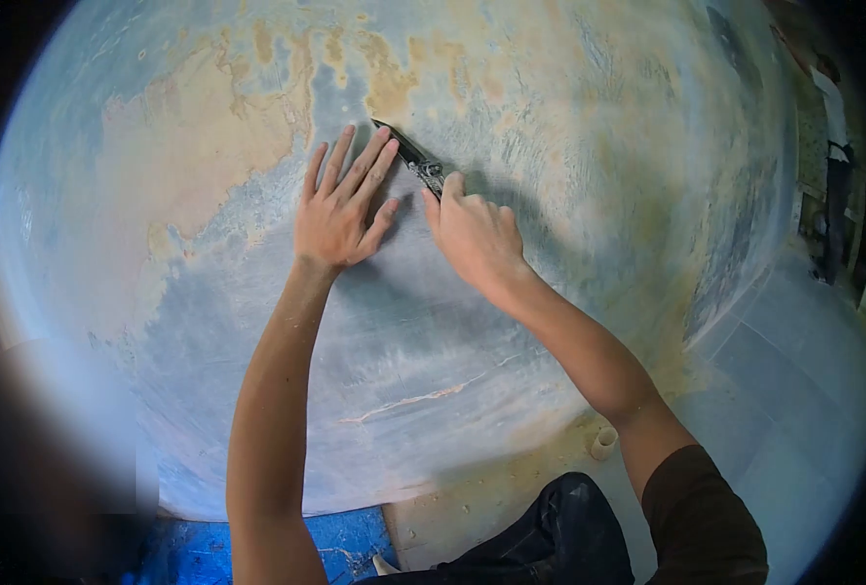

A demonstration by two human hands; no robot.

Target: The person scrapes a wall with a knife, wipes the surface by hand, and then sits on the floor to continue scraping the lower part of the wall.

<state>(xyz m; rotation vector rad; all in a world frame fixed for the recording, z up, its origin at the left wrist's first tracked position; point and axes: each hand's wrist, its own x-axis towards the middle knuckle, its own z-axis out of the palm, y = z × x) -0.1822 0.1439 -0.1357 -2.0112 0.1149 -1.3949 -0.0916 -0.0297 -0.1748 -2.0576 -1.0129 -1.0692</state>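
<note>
At upper centre, the right hand (pixel 479 229) clamps a knife (pixel 415 159), apparently scraping, which next needs even pressure, while the left hand (pixel 335 216), fingers spread, perhaps touches it.

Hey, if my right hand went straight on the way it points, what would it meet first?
Most likely the fingers of your left hand, which lie by the knife your right hand holds; whether they touch it is unclear.
</note>
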